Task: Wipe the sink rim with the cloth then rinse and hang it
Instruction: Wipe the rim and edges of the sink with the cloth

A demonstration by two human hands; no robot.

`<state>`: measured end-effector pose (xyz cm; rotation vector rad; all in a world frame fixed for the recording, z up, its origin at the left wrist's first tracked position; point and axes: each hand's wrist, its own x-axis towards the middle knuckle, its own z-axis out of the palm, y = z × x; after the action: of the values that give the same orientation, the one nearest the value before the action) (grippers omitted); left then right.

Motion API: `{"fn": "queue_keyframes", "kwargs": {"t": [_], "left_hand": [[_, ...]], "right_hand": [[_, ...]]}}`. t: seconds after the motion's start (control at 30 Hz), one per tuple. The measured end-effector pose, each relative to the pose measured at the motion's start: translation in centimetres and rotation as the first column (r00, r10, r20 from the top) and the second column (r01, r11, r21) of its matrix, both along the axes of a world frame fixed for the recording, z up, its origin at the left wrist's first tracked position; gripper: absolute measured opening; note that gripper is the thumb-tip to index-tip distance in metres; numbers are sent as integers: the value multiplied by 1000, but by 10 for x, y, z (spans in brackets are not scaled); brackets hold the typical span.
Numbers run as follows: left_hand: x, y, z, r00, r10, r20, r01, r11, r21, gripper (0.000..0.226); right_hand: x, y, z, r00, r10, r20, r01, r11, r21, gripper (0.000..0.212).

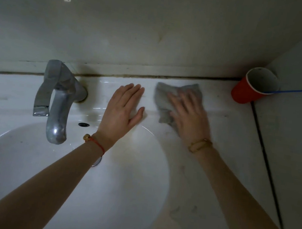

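The right hand (187, 114) lies with fingers extended flat, pressing the grey cloth (168, 101) against the back rim of the white sink (220, 122); it does not clench the cloth, and the hand is motion-blurred. The left hand (123, 111) rests palm down with fingers straight and released on the rim just beside the cloth, holding nothing. A chrome faucet (59, 100) stands left of the left hand. A red cup (251, 88) with a blue stick (292, 91) sits in the right rear corner.
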<state>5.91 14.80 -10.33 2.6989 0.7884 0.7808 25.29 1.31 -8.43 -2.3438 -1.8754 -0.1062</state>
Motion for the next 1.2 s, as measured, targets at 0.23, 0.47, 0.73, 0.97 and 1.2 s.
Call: {"fn": "queue_keyframes", "kwargs": {"t": [0.23,0.47,0.73,0.97,1.2], "left_hand": [[1,-3,-1,1000,8,-3,-8,1000,-17,47],[-9,-10,29,998,-7,-63,6,1000,-12,48],[-84,-23,71,990,137,-12,-136,987,91,36],[-137,-15,69,955,290,-69,-283,955,91,39],[-135,-15,64,946,322,-17,-321,946,45,38]], "right_hand": [[-13,7,1,955,-280,-92,290,950,118,49],[-15,10,2,991,-72,-116,85,990,113,46],[-58,40,6,958,-230,-169,251,961,118,46],[-131,74,1,997,59,-47,-58,998,11,56],[-81,53,-5,999,-50,-23,50,999,15,66]]}}
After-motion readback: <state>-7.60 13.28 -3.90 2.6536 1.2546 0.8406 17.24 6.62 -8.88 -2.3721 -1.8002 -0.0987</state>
